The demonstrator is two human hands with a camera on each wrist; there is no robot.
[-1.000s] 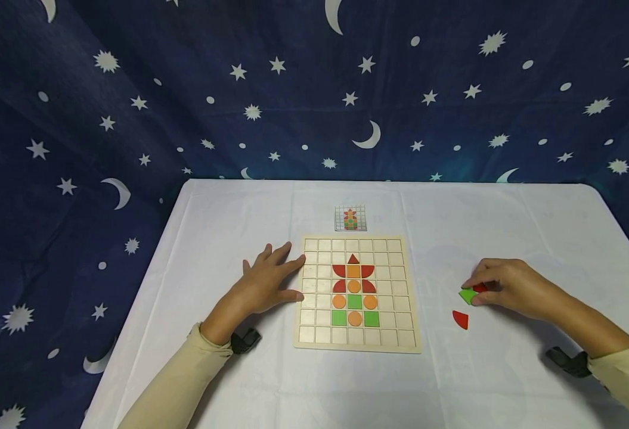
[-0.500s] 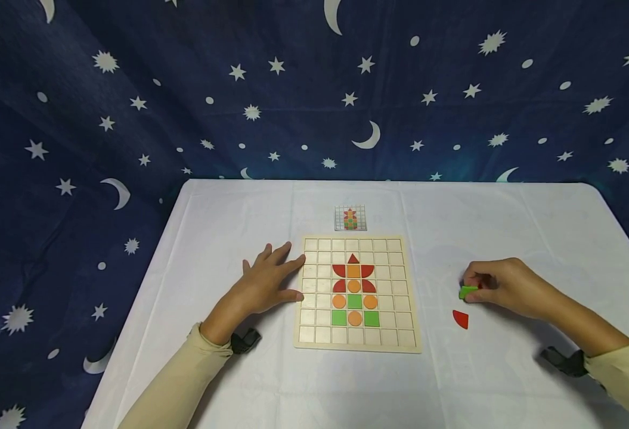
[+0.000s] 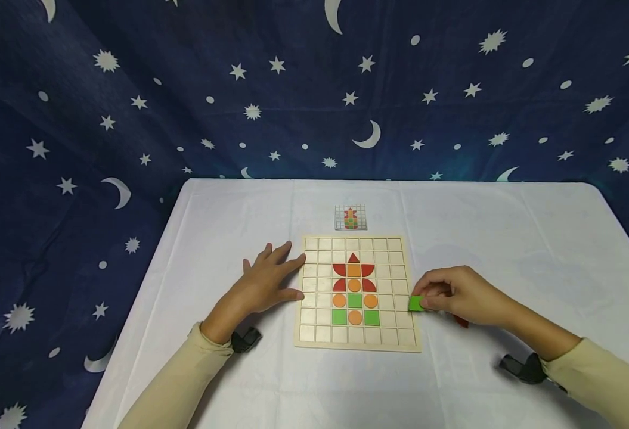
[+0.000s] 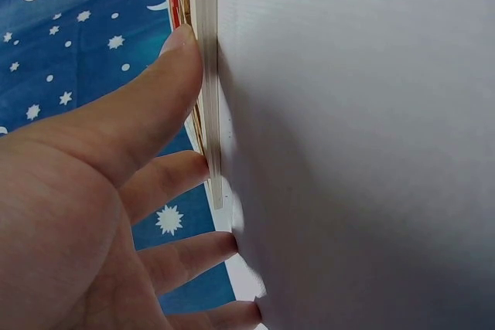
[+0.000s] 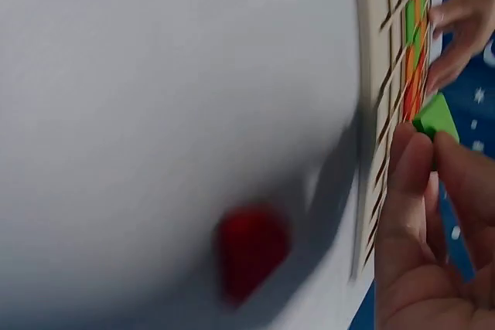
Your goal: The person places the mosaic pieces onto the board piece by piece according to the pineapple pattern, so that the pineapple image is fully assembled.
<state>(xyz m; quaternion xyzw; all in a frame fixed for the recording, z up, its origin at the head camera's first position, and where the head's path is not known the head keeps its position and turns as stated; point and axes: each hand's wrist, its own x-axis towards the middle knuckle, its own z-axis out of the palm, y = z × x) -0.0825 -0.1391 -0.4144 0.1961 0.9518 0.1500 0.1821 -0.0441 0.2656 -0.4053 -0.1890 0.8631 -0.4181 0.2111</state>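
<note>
My right hand (image 3: 467, 295) pinches a green square tile (image 3: 415, 304) between thumb and fingers, over the right edge of the wooden grid board (image 3: 357, 348). In the right wrist view, the green tile (image 5: 437, 117) stands out past the fingertips. Below that hand a red quarter-circle tile (image 5: 251, 249) lies on the white cloth; the head view shows only part of it. On the board, red, orange and green tiles form a column figure topped by a red triangle (image 3: 353, 258). My left hand (image 3: 263, 287) has its fingers spread, thumb and forefinger touching the board's left edge.
A small picture card (image 3: 350, 218) with a gridded figure lies just behind the board. White cloth (image 3: 529, 238) covers the table. A dark blue curtain (image 3: 293, 89) with stars and moons hangs behind and at the left.
My right hand has picked up the green tile and carried it left to the board's edge. A second red tile glimpsed under those fingers is out of sight. My left hand stays put.
</note>
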